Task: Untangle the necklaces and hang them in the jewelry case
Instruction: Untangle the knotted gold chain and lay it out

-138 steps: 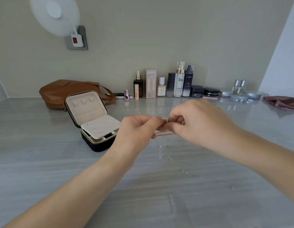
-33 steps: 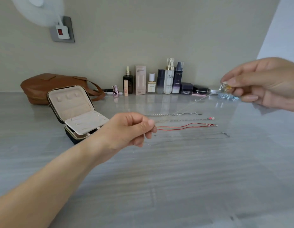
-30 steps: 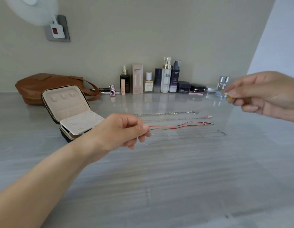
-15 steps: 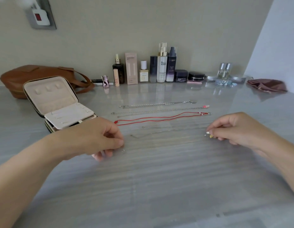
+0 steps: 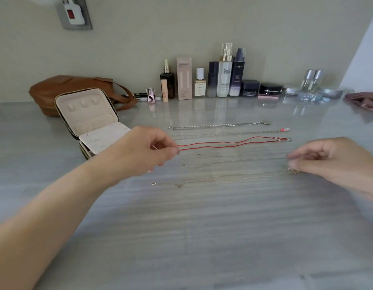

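The left hand [image 5: 143, 152] has left the near end of the thin gold chain [image 5: 223, 177] and gone up to the red cord necklace [image 5: 233, 142], whose left end it now pinches between thumb and forefinger. The right hand [image 5: 332, 162] has let go: its fingers are loosely curled, thumb and forefinger apart, just above the gold chain's pendant end, which lies on the worktop [image 5: 181, 237]. The gold chain is stretched out flat nearest the person. Beyond it lie a faint fine chain [image 5: 233, 161], the red cord, a thin chain with a pink pendant [image 5: 229, 133] and a heavier silver chain [image 5: 219, 125], all side by side and apart. The jewelry case [image 5: 93, 120] stands open at the left, behind the left hand. A brown bag [image 5: 72, 88] sits behind it, and a row of cosmetics [image 5: 223, 80] lines the wall.
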